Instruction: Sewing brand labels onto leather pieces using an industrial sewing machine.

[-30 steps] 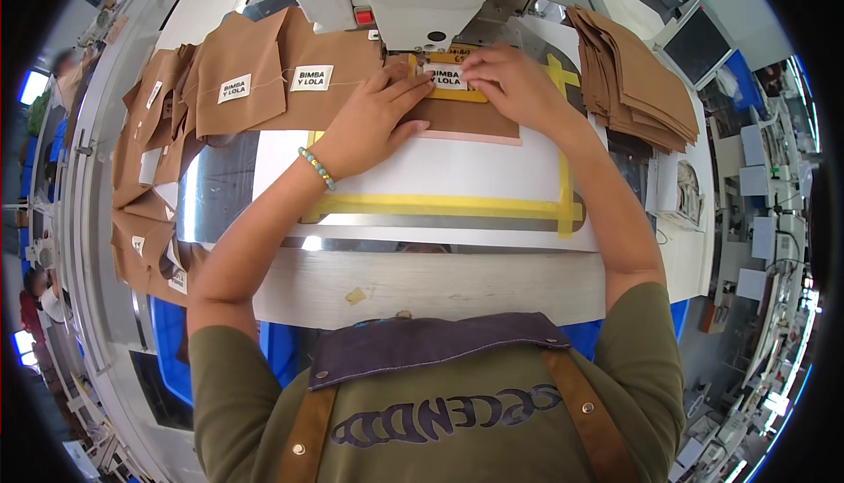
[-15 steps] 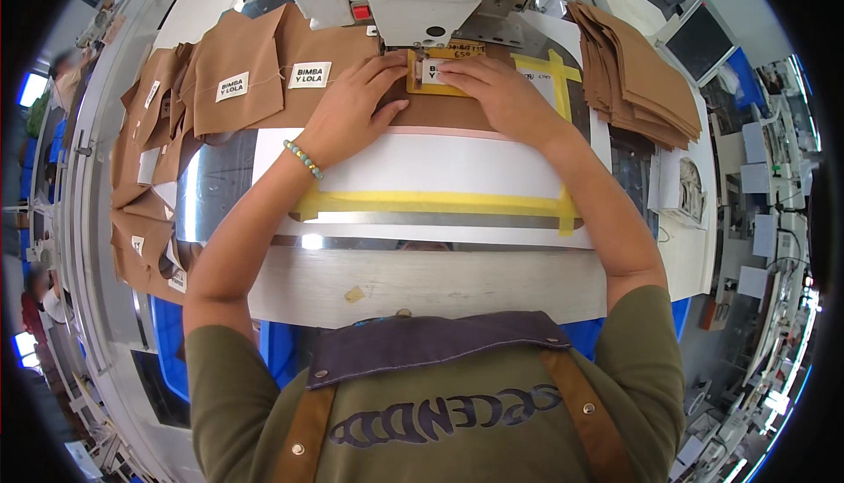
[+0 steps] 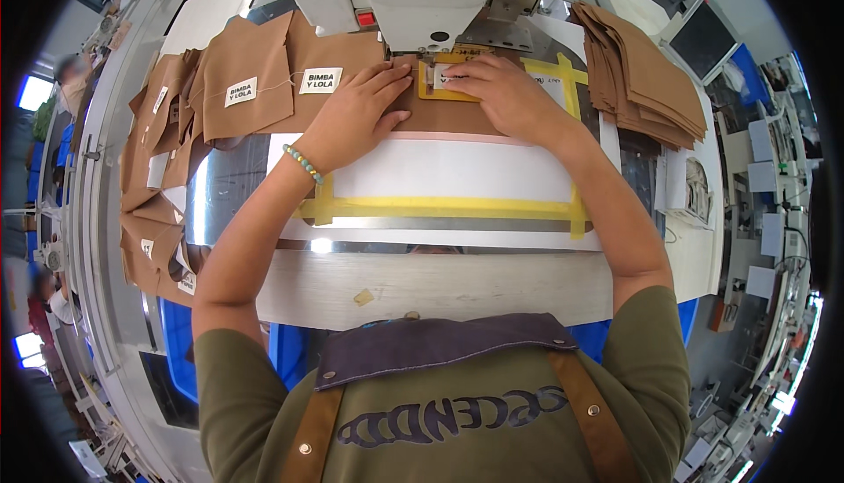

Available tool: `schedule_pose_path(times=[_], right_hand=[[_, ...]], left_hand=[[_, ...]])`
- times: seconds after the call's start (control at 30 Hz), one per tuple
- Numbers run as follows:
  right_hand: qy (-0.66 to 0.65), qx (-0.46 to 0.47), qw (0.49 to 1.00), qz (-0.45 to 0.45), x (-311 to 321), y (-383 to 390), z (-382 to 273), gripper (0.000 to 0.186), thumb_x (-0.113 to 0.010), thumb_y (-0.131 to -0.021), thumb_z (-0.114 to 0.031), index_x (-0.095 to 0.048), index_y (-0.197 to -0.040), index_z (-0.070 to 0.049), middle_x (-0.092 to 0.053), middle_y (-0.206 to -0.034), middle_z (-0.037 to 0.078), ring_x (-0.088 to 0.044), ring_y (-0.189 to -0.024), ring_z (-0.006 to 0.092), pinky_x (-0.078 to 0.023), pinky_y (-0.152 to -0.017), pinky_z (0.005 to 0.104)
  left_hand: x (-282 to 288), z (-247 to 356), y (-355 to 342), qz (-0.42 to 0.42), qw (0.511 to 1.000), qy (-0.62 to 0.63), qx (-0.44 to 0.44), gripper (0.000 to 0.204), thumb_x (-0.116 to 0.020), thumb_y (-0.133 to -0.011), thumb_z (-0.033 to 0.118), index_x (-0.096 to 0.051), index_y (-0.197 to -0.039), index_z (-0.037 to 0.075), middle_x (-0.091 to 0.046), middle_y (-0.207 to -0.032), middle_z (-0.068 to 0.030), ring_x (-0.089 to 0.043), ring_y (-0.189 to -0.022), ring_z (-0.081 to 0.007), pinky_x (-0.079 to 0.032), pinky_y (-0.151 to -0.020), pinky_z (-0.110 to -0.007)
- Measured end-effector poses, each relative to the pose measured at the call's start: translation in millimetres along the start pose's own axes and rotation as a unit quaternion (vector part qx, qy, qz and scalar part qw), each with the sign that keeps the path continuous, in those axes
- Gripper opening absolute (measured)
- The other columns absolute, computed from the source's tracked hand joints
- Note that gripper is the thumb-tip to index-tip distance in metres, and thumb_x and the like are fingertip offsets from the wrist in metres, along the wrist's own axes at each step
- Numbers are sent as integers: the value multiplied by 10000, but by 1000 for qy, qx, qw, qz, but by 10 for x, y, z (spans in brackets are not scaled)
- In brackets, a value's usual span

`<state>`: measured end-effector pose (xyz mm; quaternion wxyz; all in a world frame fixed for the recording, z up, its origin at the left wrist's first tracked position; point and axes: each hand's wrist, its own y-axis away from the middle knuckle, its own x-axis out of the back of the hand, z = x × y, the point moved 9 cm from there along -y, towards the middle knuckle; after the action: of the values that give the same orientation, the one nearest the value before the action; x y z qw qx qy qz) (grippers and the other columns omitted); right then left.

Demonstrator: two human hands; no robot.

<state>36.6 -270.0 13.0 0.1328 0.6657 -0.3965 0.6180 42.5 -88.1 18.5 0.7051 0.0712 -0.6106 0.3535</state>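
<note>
Under the head of a sewing machine (image 3: 422, 0), a brown fabric piece (image 3: 440, 118) lies on a white sheet edged with yellow tape. My left hand (image 3: 360, 114) rests flat on that fabric, fingers stretched and thumb apart, just left of a yellow frame (image 3: 426, 94). Inside the frame sits a white printed label (image 3: 442, 77), partly covered by the fingertips of my right hand (image 3: 514, 101). Those fingers are extended and press down on it. A finished-looking white label (image 3: 321, 80) shows on the brown piece left of my left hand.
Brown labelled pieces (image 3: 246, 70), joined by thread, trail leftward and hang over the left side. A stack of plain brown pieces (image 3: 642, 79) stands at the right, beside a monitor (image 3: 702, 39). Blue bins (image 3: 180, 351) show below the table's front edge (image 3: 440, 285).
The whole view has shifted slightly. My left fingertips have drawn a little away from the yellow frame; my right hand keeps its place on the label.
</note>
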Motion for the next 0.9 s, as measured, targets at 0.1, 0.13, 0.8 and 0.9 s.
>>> schedule_pose_path(times=[0.1, 0.13, 0.8, 0.9], right_hand=[[-16, 8, 1000, 11, 17, 4, -14, 514, -571, -873, 98, -746, -1332, -56, -687, -1472, 68, -578, -1371, 333, -475, -1207, 452], [-11, 0, 1000, 3, 9, -12, -25, 508, -581, -877, 91, -744, -1335, -55, -685, -1477, 67, -578, -1372, 334, -476, -1207, 451], [-36, -46, 998, 21, 7, -112, 267, 463, -594, -955, 42, -709, -1395, -44, -663, -1505, 113, -547, -1424, 356, -466, -1208, 457], [-69, -47, 996, 42, 125, -24, 210, 366, -592, -1014, -35, -742, -1348, -30, -671, -1508, 95, -572, -1412, 327, -476, -1200, 438]], left_hand=[[12, 1, -3, 1, 1000, -4, -4, 511, -749, -999, 164, -643, -1462, -23, -617, -1558, -153, -518, -1491, -357, -452, -1212, -472], [12, -14, 2, -4, 1000, -1, -3, 515, -749, -999, 165, -640, -1465, -23, -614, -1559, -153, -518, -1490, -355, -451, -1213, -469], [131, -47, -25, -5, 999, 52, 17, 472, -748, -1012, 171, -664, -1440, -12, -619, -1560, -173, -534, -1459, -380, -460, -1210, -481], [153, -37, -49, -5, 998, 64, 22, 481, -748, -1014, 174, -658, -1452, -2, -618, -1567, -166, -533, -1458, -398, -467, -1202, -488]])
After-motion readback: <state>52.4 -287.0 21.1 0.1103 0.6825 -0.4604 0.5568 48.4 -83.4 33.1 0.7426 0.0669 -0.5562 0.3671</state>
